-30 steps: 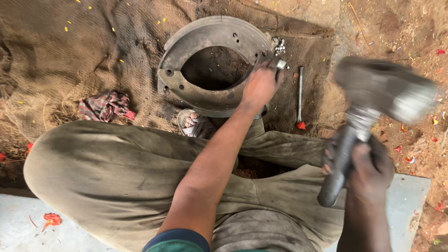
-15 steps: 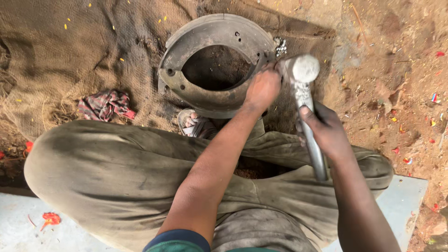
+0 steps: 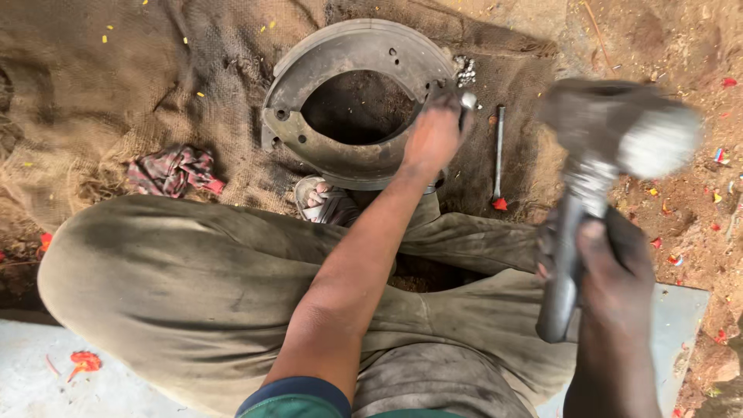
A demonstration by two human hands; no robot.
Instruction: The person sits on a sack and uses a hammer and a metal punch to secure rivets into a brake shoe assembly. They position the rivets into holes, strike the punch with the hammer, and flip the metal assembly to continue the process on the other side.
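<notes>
From up here I see my left hand (image 3: pixel 435 138) stretched out to the one o'clock side of the dark grey flat metal ring (image 3: pixel 357 104), which lies on brown burlap sacking (image 3: pixel 116 85) toward twelve o'clock in the view. The fingers are pressed together around a short, shiny-tipped metal punch (image 3: pixel 467 101) that stands on the ring's right rim; most of its shaft is hidden under the fist.

My right hand (image 3: pixel 611 271), at four o'clock, is clenched tight on the dark steel handle of a heavy hammer (image 3: pixel 611 147). The hammer's head is raised and blurred at two o'clock, well apart from the punch.

Just to the three o'clock side of the ring a thin metal rod with a red end (image 3: pixel 498 159) lies on the sacking, and a small heap of pale rivets (image 3: pixel 465 71) sits by the ring's upper right edge. A crumpled red checked rag (image 3: pixel 174 170) rests at nine o'clock. At the ring's six o'clock edge, a sandalled foot (image 3: pixel 319 197) touches it, with grimy olive trousers (image 3: pixel 193 286) filling the foreground.
</notes>
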